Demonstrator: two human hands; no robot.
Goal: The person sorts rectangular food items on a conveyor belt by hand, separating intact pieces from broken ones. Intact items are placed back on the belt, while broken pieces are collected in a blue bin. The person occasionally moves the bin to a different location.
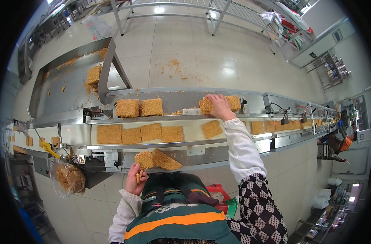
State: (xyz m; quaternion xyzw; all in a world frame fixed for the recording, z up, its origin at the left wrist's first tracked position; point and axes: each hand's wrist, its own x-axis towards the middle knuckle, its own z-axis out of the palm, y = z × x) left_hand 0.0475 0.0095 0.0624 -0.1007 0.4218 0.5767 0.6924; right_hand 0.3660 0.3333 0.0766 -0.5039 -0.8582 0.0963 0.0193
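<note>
My left hand (pixel 135 182) is at the near side of the conveyor, curled around small broken golden pieces (pixel 139 177). Its fingertips are at the edge of a broken golden cake (pixel 144 159), which lies beside a corner-shaped piece (pixel 165 160) on the near metal ledge. Across the belt, my right hand (pixel 219 106) rests its fingers over golden, coarse-grained square cakes (pixel 233 103) on the far ledge, and they look gripped. My palm hides part of them. Two more cake stacks (pixel 127 108) sit farther left on that ledge. Between my hands, flat cakes (pixel 172 134) lie on the white conveyor belt (pixel 193 129).
Metal guide rails (pixel 161 146) edge the belt. A deep steel tray (pixel 71 80) with crumbs and a stack stands at far left. A scraper (pixel 97 110) lies near it. A plastic bag of pieces (pixel 69 177) hangs at near left. Another person (pixel 341 143) is far right.
</note>
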